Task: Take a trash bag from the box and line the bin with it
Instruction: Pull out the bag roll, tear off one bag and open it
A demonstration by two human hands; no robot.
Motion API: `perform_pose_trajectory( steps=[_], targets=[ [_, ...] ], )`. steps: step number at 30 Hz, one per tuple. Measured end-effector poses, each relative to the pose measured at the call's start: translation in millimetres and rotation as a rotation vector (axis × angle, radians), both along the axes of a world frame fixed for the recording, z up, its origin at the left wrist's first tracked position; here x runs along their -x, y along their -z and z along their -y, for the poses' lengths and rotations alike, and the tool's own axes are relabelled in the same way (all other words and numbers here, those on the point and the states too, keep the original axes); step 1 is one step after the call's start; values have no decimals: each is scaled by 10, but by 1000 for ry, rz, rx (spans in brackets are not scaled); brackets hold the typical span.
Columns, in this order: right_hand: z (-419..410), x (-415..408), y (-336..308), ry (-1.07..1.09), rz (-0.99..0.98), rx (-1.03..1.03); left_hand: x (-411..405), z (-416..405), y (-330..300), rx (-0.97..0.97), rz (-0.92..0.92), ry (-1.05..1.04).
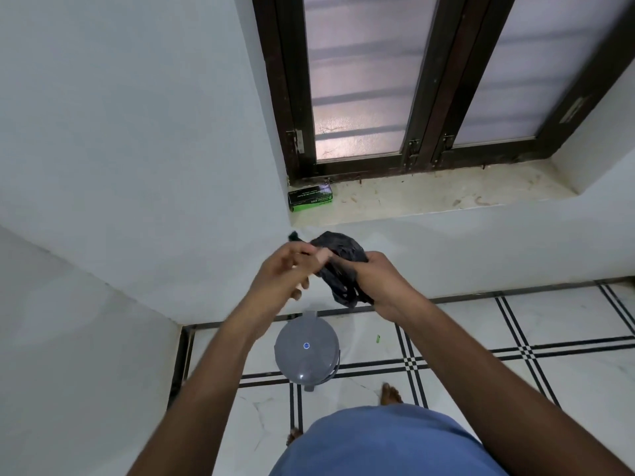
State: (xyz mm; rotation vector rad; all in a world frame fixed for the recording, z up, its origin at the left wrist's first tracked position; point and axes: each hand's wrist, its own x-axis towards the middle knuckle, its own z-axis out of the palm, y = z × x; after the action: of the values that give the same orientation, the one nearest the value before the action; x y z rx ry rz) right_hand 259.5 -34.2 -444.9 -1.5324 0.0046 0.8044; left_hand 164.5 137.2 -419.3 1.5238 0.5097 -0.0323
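A crumpled black trash bag (338,255) is held up in front of me, above the bin. My right hand (381,281) grips its bunched lower part. My left hand (288,269) pinches an upper edge of the bag, and a small black corner sticks out above its fingers. The grey round bin (307,352) stands on the floor below my hands with its lid shut. The black and green trash bag box (310,198) lies on the window sill at its left end.
White walls form a corner on the left. A dark-framed window (426,80) sits above the stone sill (429,194). The floor (481,338) is white tile with black lines. A small green scrap (378,338) lies right of the bin. My bare feet stand near the bin.
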Motion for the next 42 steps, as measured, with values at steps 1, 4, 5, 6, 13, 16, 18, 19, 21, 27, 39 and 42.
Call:
perform_pose_trajectory(
  steps=[1, 4, 5, 6, 13, 16, 18, 19, 21, 27, 39, 42],
  targets=[
    [-17, -1, -39, 1, -14, -4, 14, 26, 10, -90, 14, 110],
    [-31, -19, -130, -43, -92, -19, 8, 43, 55, -250, 74, 81],
    [-23, -32, -148, -82, -123, -50, 3, 31, 78, -225, 83, 31],
    [-1, -38, -156, -129, -148, -100, 4, 16, 90, -196, 77, -29],
    [128, -47, 1, -13, -52, -223, 3, -210, 202, 237, 44, -427],
    [182, -74, 36, 84, 18, -185, 45, -295, 271, 332, 37, -496],
    [206, -100, 81, 154, 34, -143, 73, -339, 312, 321, 27, -553],
    [214, -121, 106, 197, 42, -108, 80, -359, 330, 320, 25, -591],
    [227, -166, 137, 265, 47, -39, 91, -392, 347, 332, 21, -655],
    [208, -39, 117, -11, 677, 484, 98, -377, 331, 282, 12, -553],
    [-102, 12, 23, -231, 566, 83, -34, -193, 168, 227, 6, -450],
    [-157, 76, -83, -45, 322, -40, 17, -126, 56, 162, -51, -327]
  ],
)
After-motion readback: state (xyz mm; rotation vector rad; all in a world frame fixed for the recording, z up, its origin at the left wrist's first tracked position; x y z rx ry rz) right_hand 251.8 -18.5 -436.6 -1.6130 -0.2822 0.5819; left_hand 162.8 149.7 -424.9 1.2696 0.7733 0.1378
